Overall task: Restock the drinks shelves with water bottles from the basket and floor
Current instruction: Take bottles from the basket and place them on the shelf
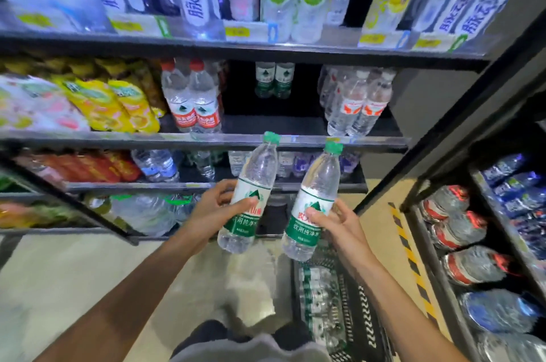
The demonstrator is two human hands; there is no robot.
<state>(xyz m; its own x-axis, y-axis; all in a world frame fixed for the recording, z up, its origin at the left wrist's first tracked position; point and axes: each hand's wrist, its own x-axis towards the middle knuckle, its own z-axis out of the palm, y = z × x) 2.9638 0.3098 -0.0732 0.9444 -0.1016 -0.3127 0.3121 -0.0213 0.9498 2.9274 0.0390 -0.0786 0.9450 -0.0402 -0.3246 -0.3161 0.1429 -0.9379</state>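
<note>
The drinks shelves [206, 140] are filling most of the view, with a dark gap showing on the middle level in front of two green-label bottles [274, 79] standing at the back, between the red-label [192, 98] and orange-label [359, 101] rows. Down on the floor by the person's right side, the basket [363, 302] is holding more green-label bottles lying packed together. Two bottles are being held up in front of the lower shelves, caps tilted away to the right. The left hand [214, 209] is wrapping the left bottle [251, 196] at its label, thumb across the front and fingers curled behind. The right hand [339, 221] is gripping the right bottle [314, 205] the same way, low on the label. Both look full, so each is likely weighing noticeably for its size, and the thin clear plastic will probably be giving a little under a squeeze. The label band is seeming the soundest place to hold, being straighter and less slick than the ribbed upper body; the necks would be offering less control.
</note>
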